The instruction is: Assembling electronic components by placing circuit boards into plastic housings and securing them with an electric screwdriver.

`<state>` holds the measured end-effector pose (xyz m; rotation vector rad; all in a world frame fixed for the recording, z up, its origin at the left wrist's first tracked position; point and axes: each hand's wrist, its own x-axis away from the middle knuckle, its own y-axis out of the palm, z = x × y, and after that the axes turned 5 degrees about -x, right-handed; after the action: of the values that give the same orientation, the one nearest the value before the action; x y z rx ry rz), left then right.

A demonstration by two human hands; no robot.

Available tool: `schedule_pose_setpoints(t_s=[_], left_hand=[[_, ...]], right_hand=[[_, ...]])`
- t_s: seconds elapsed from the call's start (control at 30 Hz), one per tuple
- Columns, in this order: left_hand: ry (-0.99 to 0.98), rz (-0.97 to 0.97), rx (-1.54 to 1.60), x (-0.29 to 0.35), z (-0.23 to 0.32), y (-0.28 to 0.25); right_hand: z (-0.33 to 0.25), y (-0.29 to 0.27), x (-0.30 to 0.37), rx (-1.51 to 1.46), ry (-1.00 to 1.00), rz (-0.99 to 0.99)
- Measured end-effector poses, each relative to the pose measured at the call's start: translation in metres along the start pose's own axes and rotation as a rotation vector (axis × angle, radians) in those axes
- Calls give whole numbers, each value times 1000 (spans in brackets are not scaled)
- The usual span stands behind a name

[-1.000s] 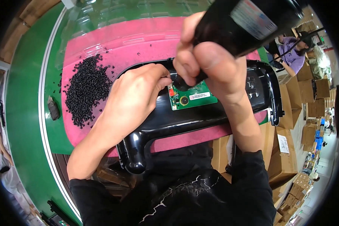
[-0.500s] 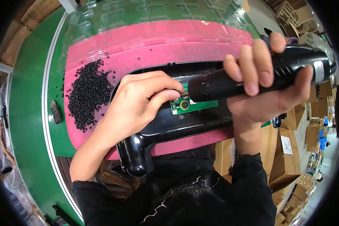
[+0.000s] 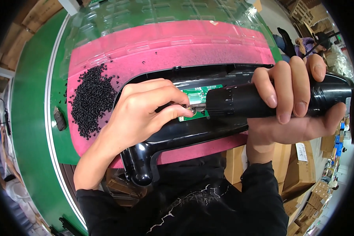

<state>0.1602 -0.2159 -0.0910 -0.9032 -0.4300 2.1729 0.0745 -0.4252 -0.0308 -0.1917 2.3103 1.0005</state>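
My right hand (image 3: 289, 96) is wrapped round a black electric screwdriver (image 3: 236, 101), which lies nearly level and points left. Its metal bit (image 3: 201, 106) reaches the fingertips of my left hand (image 3: 145, 106), where thumb and forefinger are pinched together. Whatever sits between those fingertips is too small and covered to make out. Just below the bit is a green circuit board (image 3: 214, 89), partly hidden by the screwdriver and my fingers. The board lies inside a long black plastic housing (image 3: 185, 131) with a rounded handle-like end (image 3: 141, 165) toward me.
A pile of small black screws (image 3: 92, 100) lies left of the housing on a pink mat (image 3: 208, 51). Clear plastic trays (image 3: 165, 17) cover the far side of the green table (image 3: 31, 98). Cardboard boxes (image 3: 301, 169) stand at the right; another person (image 3: 303, 45) is beyond.
The screwdriver and my right hand have shifted right and slightly lower, uncovering the bit and more of the board's upper part. My left fingertips stay pinched at the bit, slightly lower.
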Motion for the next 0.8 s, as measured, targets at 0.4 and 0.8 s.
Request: schedule_pose_setpoints(t_s=[0.4,0.8], left_hand=[[148,12,-64,0,-4,1],[-126,-143,-7,1,4,-2]], right_hand=[[7,3,6,77,-129,-73],[-5,-2,-4,293,114,-282]])
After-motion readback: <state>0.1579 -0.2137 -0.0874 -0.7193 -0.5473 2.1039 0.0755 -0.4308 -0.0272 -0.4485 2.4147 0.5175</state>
